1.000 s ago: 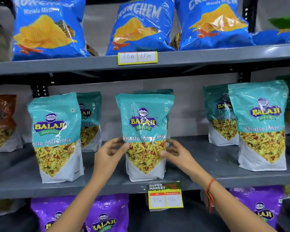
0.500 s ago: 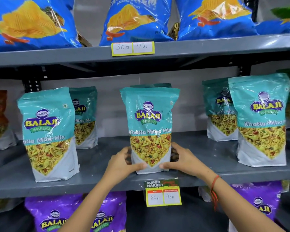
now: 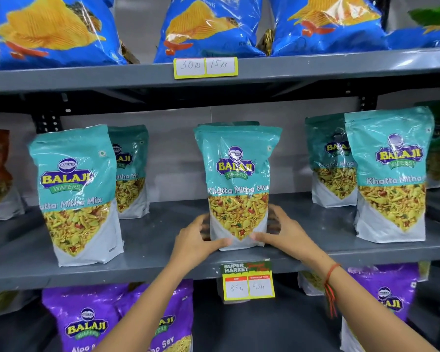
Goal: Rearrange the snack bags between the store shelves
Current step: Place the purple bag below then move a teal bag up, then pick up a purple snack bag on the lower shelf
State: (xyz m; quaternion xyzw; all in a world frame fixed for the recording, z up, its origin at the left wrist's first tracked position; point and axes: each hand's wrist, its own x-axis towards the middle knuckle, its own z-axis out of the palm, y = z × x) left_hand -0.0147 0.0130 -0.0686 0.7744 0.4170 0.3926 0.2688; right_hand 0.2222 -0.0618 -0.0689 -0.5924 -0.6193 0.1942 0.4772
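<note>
Three grey shelves (image 3: 315,69) run across the view. The top one carries four blue chip bags (image 3: 54,31). The middle shelf (image 3: 150,240) holds at least five teal Khatta Mitha Mix bags: two at left, two at right, and the centre bag (image 3: 238,184) standing upright near the front edge, with another top edge just showing behind it. Three purple bags (image 3: 87,323) sit below. Two price tags (image 3: 205,67) hang on shelf edges. The left hand (image 3: 197,241) and right hand (image 3: 281,231) cup the centre bag's lower sides, fingers half curled, thumbs pressed on its white base.
</note>
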